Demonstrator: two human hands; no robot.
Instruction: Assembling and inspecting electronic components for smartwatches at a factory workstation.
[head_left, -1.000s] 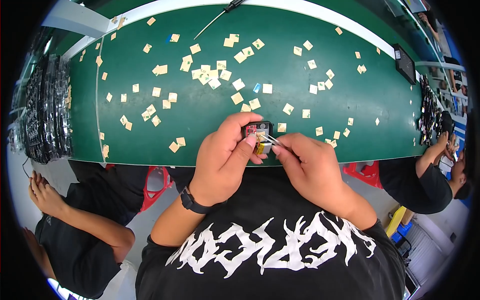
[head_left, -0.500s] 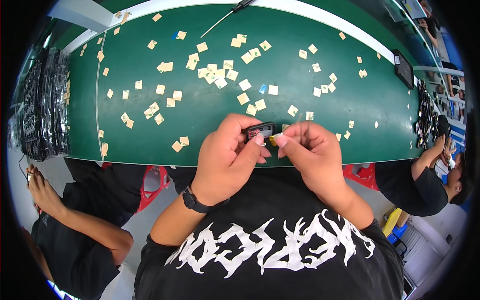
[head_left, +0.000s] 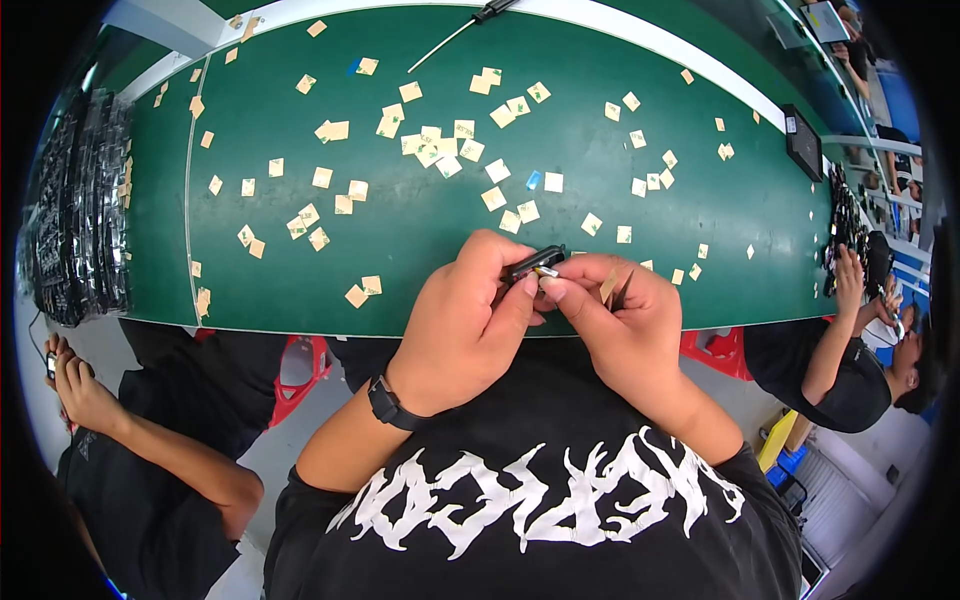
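Near the front edge of the green table, my left hand (head_left: 462,322) is closed round a small black plastic casing (head_left: 540,260), tilted so that mostly its edge shows. My right hand (head_left: 622,318) meets it from the right. Its thumb and forefinger pinch a small silver-and-yellow part (head_left: 546,271) against the casing's near side; fingertips hide most of this part. A slim two-pronged tool, looking like tweezers (head_left: 618,291), sticks out between the right fingers. A black watch (head_left: 390,402) is on my left wrist.
Many small cream paper squares (head_left: 428,153) lie scattered over the green table (head_left: 400,240). A screwdriver (head_left: 450,36) lies at the far edge, a black tray (head_left: 802,143) at far right. Black plastic-wrapped items (head_left: 85,210) are stacked at left. Co-workers sit on both sides.
The casing has tipped from showing its open inside to showing its edge. My right fingers have moved left, bringing the silver-and-yellow part against it. The co-worker's hand at right has risen.
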